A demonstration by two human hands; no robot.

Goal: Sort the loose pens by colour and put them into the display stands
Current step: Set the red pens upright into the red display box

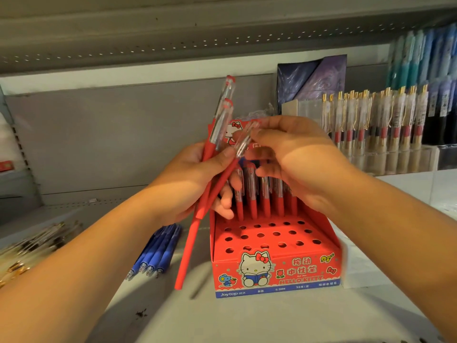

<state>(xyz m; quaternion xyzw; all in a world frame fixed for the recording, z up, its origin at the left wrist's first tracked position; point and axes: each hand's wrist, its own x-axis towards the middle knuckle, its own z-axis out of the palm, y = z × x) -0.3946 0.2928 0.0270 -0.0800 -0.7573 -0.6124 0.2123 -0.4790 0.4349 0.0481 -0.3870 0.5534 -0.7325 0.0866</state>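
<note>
My left hand point(195, 179) grips a small bunch of red pens point(215, 134) with clear tops, held upright above the shelf. One more red pen point(197, 229) slants down from the bunch; my right hand point(296, 157) pinches its clear top end. Just behind and below both hands stands a red cartoon-cat display stand point(274, 266) with rows of round holes. Its back row holds several red pens point(265, 199); the front rows of holes stand bare. A few blue pens point(158, 248) lie loose on the shelf to the stand's left.
A heap of clear, gold-trimmed pens point(37, 243) lies at the far left of the white shelf point(247, 323). Clear stands of gold-clipped pens point(376, 125) fill the back right, with packaged blue pens point(425, 53) above. A grey shelf hangs overhead.
</note>
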